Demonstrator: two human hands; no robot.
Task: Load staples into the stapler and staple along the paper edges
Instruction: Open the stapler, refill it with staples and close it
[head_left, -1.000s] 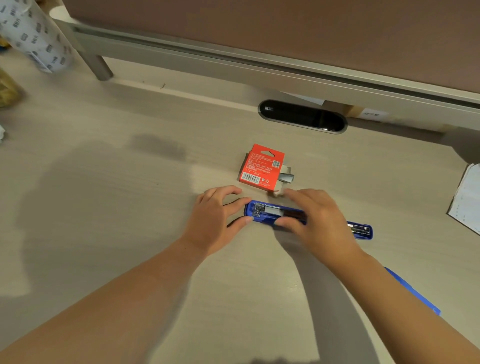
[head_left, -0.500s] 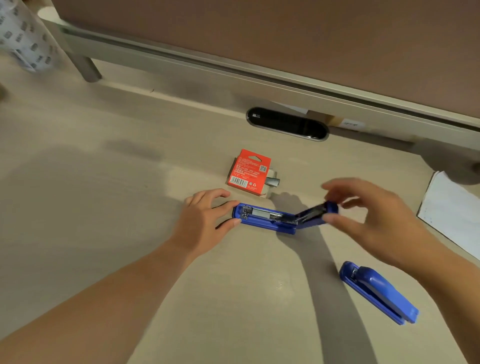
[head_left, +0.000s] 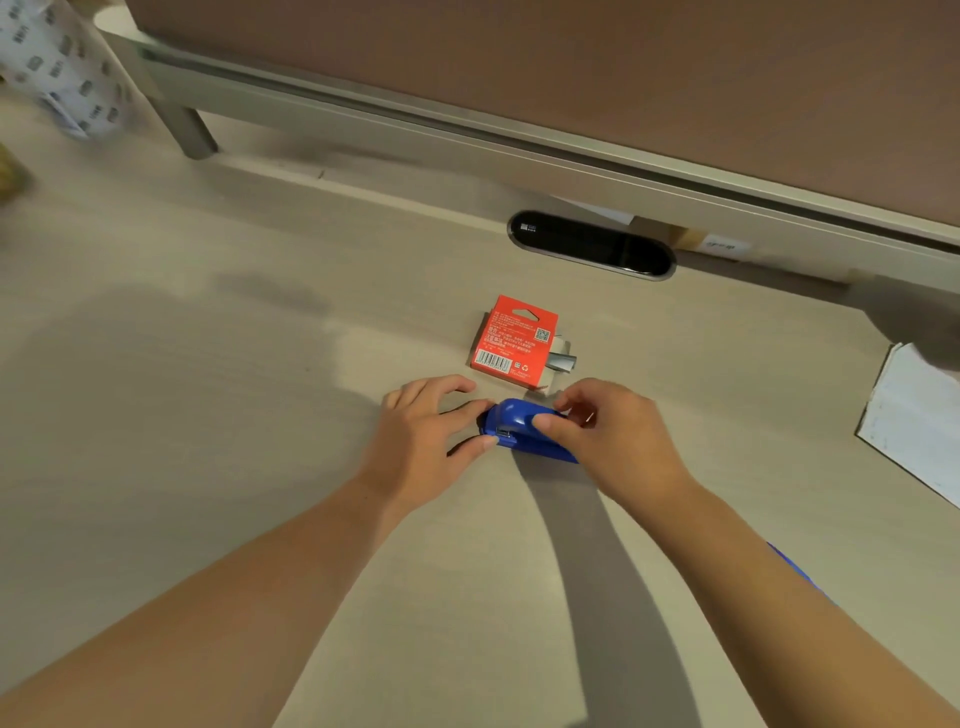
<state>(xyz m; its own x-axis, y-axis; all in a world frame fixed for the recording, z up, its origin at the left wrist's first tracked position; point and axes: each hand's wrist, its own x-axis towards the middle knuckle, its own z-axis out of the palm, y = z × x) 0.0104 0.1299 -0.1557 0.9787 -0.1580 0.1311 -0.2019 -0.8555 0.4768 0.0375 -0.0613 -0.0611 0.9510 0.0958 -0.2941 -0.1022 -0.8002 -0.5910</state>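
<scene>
A blue stapler (head_left: 519, 428) lies folded shut on the light wooden desk, its front end pointing left. My left hand (head_left: 421, 436) pinches that front end between thumb and forefinger. My right hand (head_left: 618, 436) covers the rear half, thumb on the top cover and fingers curled over it. Just behind the stapler sits a red staple box (head_left: 511, 340) with a strip of grey staples (head_left: 563, 361) sticking out of its right side. White paper (head_left: 914, 421) lies at the desk's right edge.
A black oval cable slot (head_left: 592, 244) is set into the desk behind the box. A raised shelf (head_left: 467, 119) on a metal leg (head_left: 187, 124) runs along the back. A patterned roll (head_left: 62, 67) stands far left. A second blue piece (head_left: 795, 569) peeks out beside my right forearm.
The stapler's arm stood swung open to the right; my right hand has folded it back down over the base, and the stapler is now shut. My left hand stayed on the front end.
</scene>
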